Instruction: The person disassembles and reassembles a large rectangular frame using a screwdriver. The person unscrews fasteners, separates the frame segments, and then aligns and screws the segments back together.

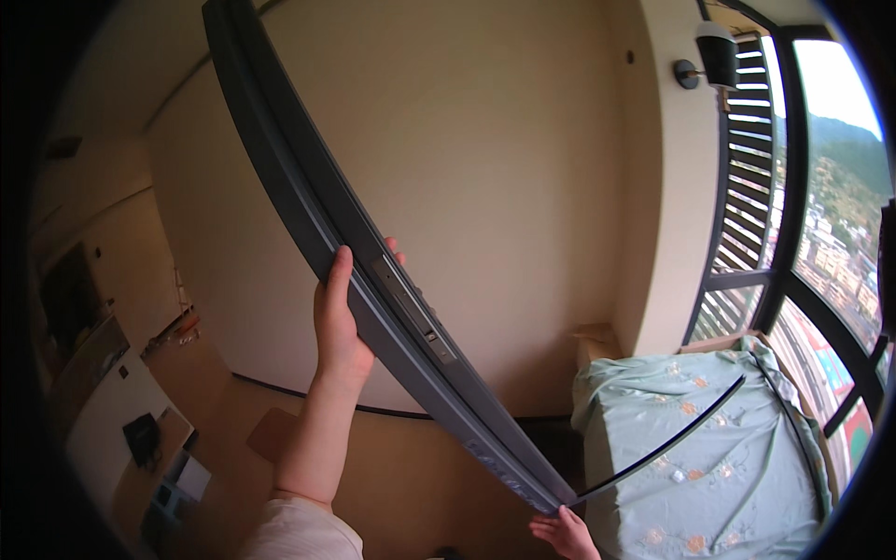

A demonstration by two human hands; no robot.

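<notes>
A long dark grey door jamb slants across the view from the upper left to the lower right. A silver strike plate is set into its grooved face. Midway along, my left hand is wrapped round it, thumb on the near side and fingertips showing past the far edge. My right hand is closed at the lower end, with part of the hand cut off by the picture's bottom edge. From near that end a thin black strip runs up to the right over a cloth; I cannot tell whether it is attached.
A pale green flowered cloth covers a bulky thing at the lower right, beside tall windows. A wall lamp sticks out at the upper right. A beige wall stands ahead. At the far left is a white counter with a black object.
</notes>
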